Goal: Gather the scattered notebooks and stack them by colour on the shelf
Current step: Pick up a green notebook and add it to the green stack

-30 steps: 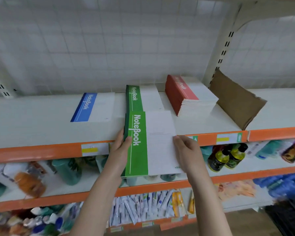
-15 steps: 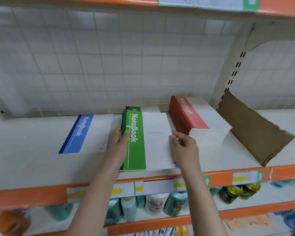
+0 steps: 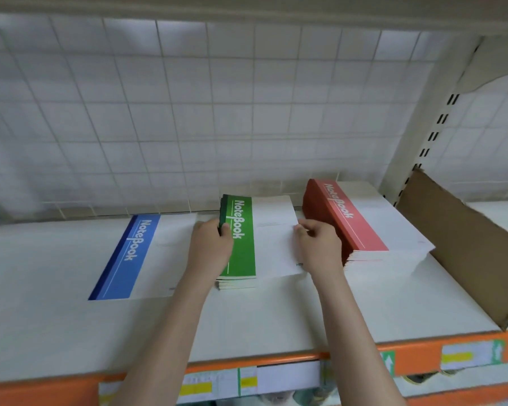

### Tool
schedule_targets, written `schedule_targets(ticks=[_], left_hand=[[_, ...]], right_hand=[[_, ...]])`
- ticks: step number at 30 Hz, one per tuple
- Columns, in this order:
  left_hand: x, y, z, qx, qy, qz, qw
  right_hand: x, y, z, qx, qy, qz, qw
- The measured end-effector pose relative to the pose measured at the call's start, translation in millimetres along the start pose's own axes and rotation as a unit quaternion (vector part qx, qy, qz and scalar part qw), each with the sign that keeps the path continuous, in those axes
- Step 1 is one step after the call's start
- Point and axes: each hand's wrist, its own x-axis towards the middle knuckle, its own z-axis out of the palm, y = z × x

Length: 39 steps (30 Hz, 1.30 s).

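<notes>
The green notebooks (image 3: pixel 241 238) have slid back onto the shelf (image 3: pixel 276 323), stacked. The left hand (image 3: pixel 210 247) grips their spine edge; the right hand (image 3: pixel 320 244) pinches the right edge.

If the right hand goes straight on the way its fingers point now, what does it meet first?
Probably nothing soon: the right hand points along the green stack's white cover toward the wire grid back; the red stack lies beside that line.
</notes>
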Motion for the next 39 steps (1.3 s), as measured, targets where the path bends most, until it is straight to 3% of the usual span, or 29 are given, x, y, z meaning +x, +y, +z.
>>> schedule_targets(ticks=[7, 19, 26, 32, 39], left_hand=[[12, -7, 10, 0.052, 0.0, 0.001, 0.999], [19, -11, 18, 0.016, -0.014, -0.03, 0.999], [19, -7, 9, -0.075, -0.062, -0.064, 0.993], [11, -7, 10, -0.24, -0.058, -0.162, 0.955], [7, -5, 14, -0.229, -0.032, -0.182, 0.956]], right_hand=[[13, 1, 7, -0.035, -0.025, -0.004, 0.999], [19, 4, 10, -0.097, -0.112, -0.014, 0.989], [18, 7, 14, -0.041, -0.178, 0.022, 0.983], [17, 10, 11, 0.003, -0.213, 0.075, 0.974], [17, 6, 9, 0.018, -0.226, 0.095, 0.969]])
